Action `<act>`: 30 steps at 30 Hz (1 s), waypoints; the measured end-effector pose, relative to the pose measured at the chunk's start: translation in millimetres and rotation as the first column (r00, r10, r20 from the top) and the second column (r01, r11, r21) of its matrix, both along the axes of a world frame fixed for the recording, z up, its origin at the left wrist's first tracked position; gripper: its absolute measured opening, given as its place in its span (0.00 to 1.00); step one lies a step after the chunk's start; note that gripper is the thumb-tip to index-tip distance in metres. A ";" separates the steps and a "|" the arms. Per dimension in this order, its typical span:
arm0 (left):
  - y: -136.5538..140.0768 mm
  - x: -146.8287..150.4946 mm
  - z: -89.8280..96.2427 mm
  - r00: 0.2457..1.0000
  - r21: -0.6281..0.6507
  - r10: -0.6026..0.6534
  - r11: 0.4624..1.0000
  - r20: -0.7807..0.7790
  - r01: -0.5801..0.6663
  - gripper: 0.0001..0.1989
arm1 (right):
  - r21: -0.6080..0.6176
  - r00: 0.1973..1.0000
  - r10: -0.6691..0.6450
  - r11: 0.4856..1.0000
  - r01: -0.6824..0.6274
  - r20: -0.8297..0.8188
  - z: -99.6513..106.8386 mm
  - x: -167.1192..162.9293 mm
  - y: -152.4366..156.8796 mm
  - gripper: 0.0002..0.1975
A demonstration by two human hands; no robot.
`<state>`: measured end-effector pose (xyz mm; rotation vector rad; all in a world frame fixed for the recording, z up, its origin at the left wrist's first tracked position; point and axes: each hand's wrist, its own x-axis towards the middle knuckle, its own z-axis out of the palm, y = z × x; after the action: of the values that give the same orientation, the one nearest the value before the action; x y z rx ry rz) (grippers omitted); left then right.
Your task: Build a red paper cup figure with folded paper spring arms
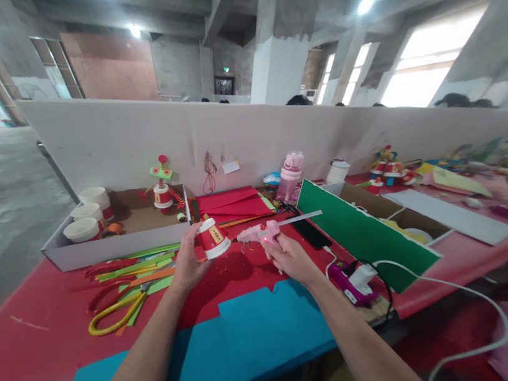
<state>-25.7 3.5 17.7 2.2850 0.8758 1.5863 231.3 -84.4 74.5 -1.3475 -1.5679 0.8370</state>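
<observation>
A red and white paper cup is gripped in my left hand, tilted with its wide rim toward the lower right. My right hand is wrapped round the handle of a pink hot glue gun. A pale glue stick juts out of the gun's back, and a small red light glows on its side. The gun's nozzle points left, close to the cup's side; whether they touch I cannot tell. Left of my left hand lie scissors with yellow and red handles among green and orange paper strips.
A shallow box at back left holds paper cups and a finished cup figure. Red paper, a pink bottle and a phone lie beyond. A green board and a purple power strip with cables stand right; blue sheets lie in front.
</observation>
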 end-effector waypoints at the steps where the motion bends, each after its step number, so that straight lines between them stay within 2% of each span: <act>1: 0.1 -0.1 -0.4 1.000 -0.007 -0.006 1.000 0.003 0.006 0.38 | -0.010 1.000 0.010 1.000 -0.010 -0.022 0.4 0.0 -1.3 0.19; 5: 1.2 -0.4 -1.7 1.000 -0.065 -0.021 0.998 0.020 0.022 0.39 | -0.018 0.999 0.016 1.000 -0.017 -0.052 0.5 0.5 -2.6 0.19; 11: 0.7 2.5 -1.0 0.994 -0.122 -0.017 0.992 0.107 0.030 0.39 | -0.009 0.997 -0.053 0.999 0.053 -0.060 -4.6 2.0 5.6 0.19; 14: -1.9 6.4 1.6 0.969 -0.203 -0.028 0.976 0.244 0.079 0.41 | -0.033 0.980 -0.072 0.997 0.067 -0.188 -7.7 1.9 6.6 0.20; 18: -3.8 8.9 5.2 0.900 -0.330 -0.046 0.921 0.434 0.207 0.42 | -0.066 0.953 -0.066 0.997 0.049 -0.297 -9.3 -1.3 3.0 0.21; 21: -0.5 7.2 4.8 0.836 -0.416 0.049 0.883 0.547 0.220 0.41 | -0.091 0.932 -0.062 0.995 0.032 -0.357 -8.3 -6.1 0.1 0.21; 23: 3.1 5.9 3.0 0.770 -0.485 0.114 0.831 0.628 0.272 0.37 | -0.093 0.912 -0.063 0.995 0.027 -0.406 -7.7 -9.5 -0.4 0.20; 25: 6.3 5.3 1.2 0.688 -0.532 0.141 0.749 0.712 0.396 0.30 | -0.080 0.896 -0.061 0.996 0.028 -0.440 -7.8 -12.3 0.4 0.20; 28: 8.7 5.6 -0.7 0.575 -0.549 0.178 0.609 0.798 0.573 0.20 | -0.072 0.890 -0.058 0.997 0.028 -0.453 -8.6 -15.7 2.4 0.20; 30: 8.7 5.8 -1.4 0.526 -0.540 0.198 0.540 0.827 0.646 0.16 | -0.063 0.894 -0.058 0.997 0.033 -0.445 -8.7 -17.8 3.5 0.20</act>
<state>-19.9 12.2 16.3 0.7325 0.6783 1.3827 213.5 -80.9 65.8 -1.1212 -1.1549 1.0788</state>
